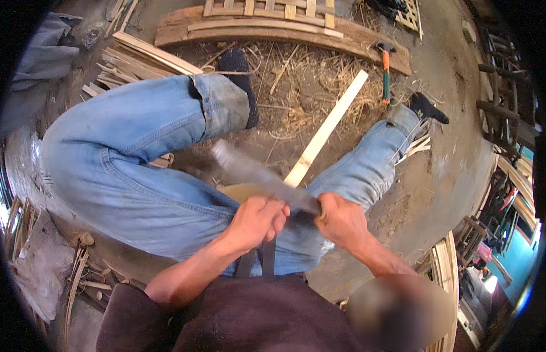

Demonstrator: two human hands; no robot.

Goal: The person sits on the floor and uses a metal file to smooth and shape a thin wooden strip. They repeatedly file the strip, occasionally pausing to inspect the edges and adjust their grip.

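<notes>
My right hand [346,223] is closed around the handle end of a machete [255,174]. Its broad grey blade is smeared by motion and points up and to the left, crossing above my left hand. My left hand [255,220] is closed, its fingers curled at the near end of a pale wooden strip [328,129]. That strip slants away to the far right between my legs; the blade covers part of its near end. A tan piece [240,190] lies partly hidden under the blade, its kind unclear.
Shavings [302,88] litter the ground between my feet. Beyond lies a thick plank [173,29] with a slatted wooden lattice [270,10] on it. A hammer [386,76] with an orange and green handle leans there. Wooden strips [132,61] are piled left; more strips [443,264] stand right.
</notes>
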